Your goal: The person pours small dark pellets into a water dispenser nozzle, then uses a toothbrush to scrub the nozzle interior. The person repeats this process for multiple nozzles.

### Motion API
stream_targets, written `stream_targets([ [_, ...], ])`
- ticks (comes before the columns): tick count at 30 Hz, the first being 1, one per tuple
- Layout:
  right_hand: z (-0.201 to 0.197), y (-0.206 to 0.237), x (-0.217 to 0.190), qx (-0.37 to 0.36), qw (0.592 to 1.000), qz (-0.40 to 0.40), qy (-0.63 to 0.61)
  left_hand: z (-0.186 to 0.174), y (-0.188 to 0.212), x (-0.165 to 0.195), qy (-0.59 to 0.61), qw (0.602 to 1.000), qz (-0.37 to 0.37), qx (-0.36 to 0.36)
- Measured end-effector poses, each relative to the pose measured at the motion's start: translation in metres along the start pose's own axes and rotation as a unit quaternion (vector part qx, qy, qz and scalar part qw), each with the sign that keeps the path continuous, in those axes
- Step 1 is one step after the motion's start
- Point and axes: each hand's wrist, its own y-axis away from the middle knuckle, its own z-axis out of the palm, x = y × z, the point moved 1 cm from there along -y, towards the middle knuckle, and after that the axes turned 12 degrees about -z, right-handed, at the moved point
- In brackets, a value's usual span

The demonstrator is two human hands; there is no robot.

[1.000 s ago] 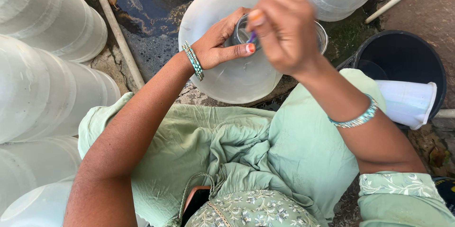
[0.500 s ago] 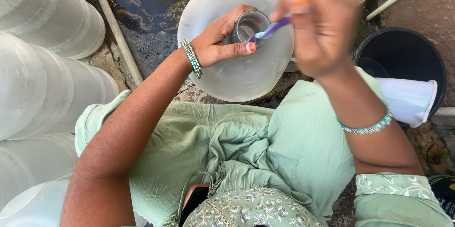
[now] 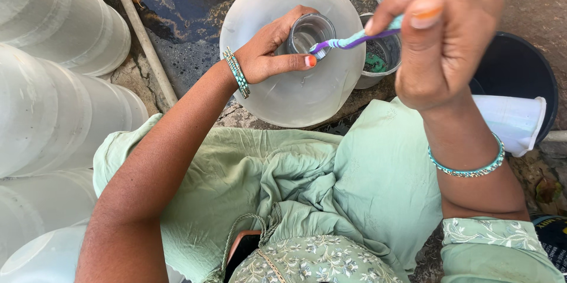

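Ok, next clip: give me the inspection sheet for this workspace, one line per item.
Surface: wet, dark stone ground, with a pale pipe lying across it.
Job's things: large translucent jug seen from above, its neck open; purple and teal toothbrush with its head at the neck.
Clutter: small metal bowl, black bucket, white cup.
Grippers: left hand grips the jug's neck; right hand holds the toothbrush handle.
Cables: nothing seen.
Surroundings: more translucent jugs stacked at the left; green clothing over the lap.
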Motion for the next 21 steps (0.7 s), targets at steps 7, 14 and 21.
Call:
stream_targets([
  [7,0.051,0.012,0.029,-0.082,0.996,-0.015,0.031,0.000,0.001,-0.001,-0.005,0.999,-0.043,-0.016],
  [14,0.055,0.010,0.047,-0.161,0.971,-0.153,0.083,0.004,0.001,-0.002,0.024,0.999,0.043,-0.021],
  [21,0.052,0.007,0.047,-0.166,0.981,-0.080,0.054,0.020,-0.004,-0.002,-0.039,0.998,0.044,-0.012],
])
